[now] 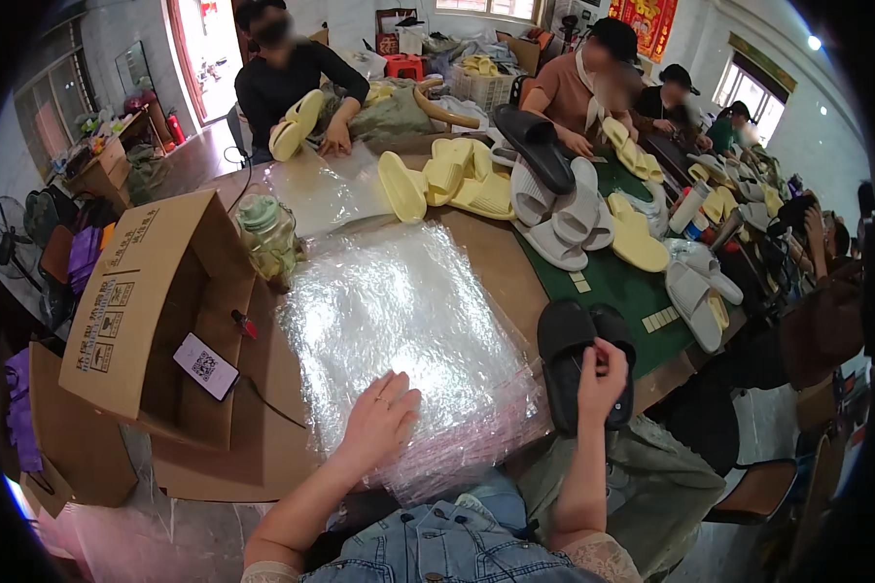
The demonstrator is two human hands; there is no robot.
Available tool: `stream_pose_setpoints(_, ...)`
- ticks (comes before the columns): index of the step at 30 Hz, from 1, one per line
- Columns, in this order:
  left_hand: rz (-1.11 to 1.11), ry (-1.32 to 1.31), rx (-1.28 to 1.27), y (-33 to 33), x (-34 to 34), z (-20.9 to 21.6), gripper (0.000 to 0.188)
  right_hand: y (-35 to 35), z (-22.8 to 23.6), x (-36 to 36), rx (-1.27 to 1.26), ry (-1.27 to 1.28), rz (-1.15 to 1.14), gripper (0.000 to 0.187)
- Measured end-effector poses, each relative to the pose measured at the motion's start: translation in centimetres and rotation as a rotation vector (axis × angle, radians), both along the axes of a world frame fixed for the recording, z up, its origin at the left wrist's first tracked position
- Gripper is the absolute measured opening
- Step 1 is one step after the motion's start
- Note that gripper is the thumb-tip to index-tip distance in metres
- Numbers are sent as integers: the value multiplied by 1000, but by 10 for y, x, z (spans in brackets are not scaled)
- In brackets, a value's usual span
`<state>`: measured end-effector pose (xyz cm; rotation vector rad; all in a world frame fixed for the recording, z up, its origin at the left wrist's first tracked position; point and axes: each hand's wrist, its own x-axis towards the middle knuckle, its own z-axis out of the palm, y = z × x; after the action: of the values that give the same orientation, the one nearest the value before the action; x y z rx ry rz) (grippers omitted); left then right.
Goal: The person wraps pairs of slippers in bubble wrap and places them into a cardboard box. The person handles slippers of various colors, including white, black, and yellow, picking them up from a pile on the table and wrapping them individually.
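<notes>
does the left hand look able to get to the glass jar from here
Probably yes: the left hand rests on the pile of clear plastic, with nothing tall between it and the glass jar.

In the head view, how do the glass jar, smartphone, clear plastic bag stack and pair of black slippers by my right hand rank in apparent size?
Largest first:
1. Clear plastic bag stack
2. Pair of black slippers
3. Glass jar
4. Smartphone

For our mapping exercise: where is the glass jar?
In the head view, the jar stands left of centre, between the open cardboard box and the clear plastic stack.
</notes>
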<state>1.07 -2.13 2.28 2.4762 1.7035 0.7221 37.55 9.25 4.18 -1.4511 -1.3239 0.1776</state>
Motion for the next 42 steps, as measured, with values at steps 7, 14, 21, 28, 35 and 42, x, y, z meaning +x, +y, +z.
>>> stream_pose_setpoints(7,145,-119,-86,14,22,26,32,0,-37,56,-328,-556,-331,72)
stream_pose_setpoints(14,250,-239,-98,21,26,34,22,53,-49,61,-405,-575,-256,52)
stream_pose_setpoints(21,286,-645,-178,19,5,20,28,36,-31,82,-270,-114,-192,29)
stream_pose_setpoints(28,288,-584,-175,26,6,21,30,-70,56,4,-201,144,859,44)
stream_pose_setpoints(35,263,-592,-228,19,9,52,32,-72,55,-45,-278,-724,1038,27)
stream_pose_setpoints(42,-53,-250,23,4,23,65,34,-73,42,-74,-279,-696,833,31)
